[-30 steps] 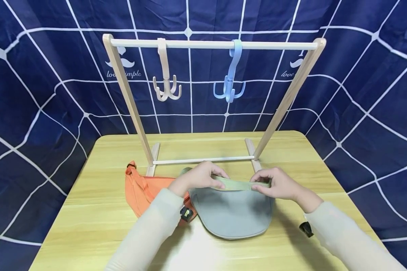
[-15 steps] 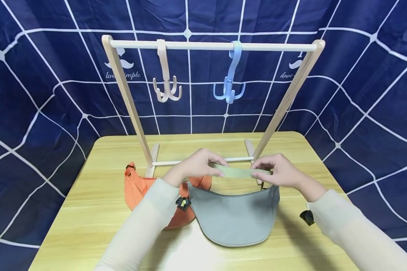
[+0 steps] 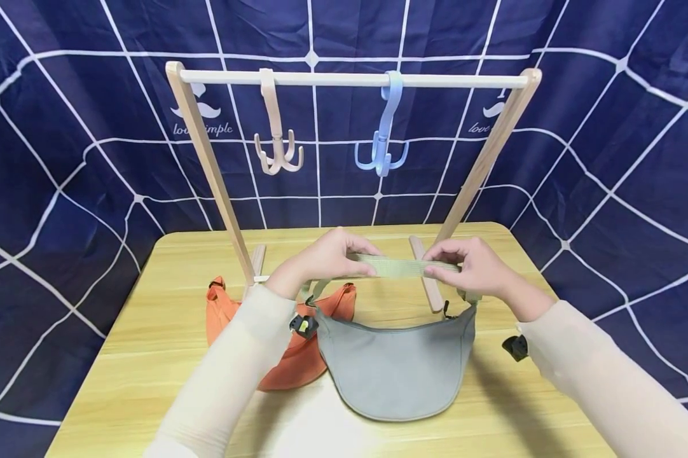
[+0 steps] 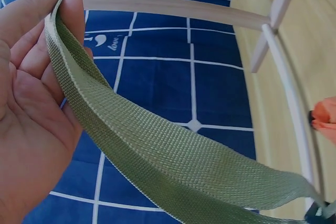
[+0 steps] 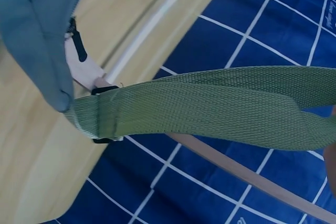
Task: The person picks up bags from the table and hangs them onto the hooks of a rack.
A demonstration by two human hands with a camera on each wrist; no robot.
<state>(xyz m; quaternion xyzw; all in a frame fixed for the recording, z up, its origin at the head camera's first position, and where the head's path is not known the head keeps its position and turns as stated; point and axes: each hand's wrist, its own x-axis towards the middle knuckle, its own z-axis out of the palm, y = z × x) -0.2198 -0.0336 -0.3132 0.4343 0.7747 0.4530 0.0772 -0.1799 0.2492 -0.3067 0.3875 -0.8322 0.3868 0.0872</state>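
A grey-blue shoulder bag (image 3: pixel 398 369) hangs from its green webbing strap (image 3: pixel 401 266), low over the table in the head view. My left hand (image 3: pixel 335 257) pinches the strap at its left part, thumb in front. My right hand (image 3: pixel 472 270) pinches it farther right, leaving a short flat stretch between them. In the left wrist view the doubled strap (image 4: pixel 178 156) runs down from the fingers. The right wrist view shows the strap (image 5: pixel 210 111) passing through a black buckle (image 5: pixel 105 114) at the bag's end, near a black zipper pull (image 5: pixel 79 44).
An orange bag (image 3: pixel 298 366) lies on the wooden table (image 3: pixel 132 381), partly behind my left forearm. Behind stands a wooden rack (image 3: pixel 212 159), its top bar carrying a beige hook (image 3: pixel 278 127) and a blue hook (image 3: pixel 383 127). A dark blue gridded curtain (image 3: pixel 344 178) surrounds the table.
Both hands have lifted the strap up and away toward the rack. The bag's top has risen with it, uncovering its curved upper edge and more of the orange bag behind.
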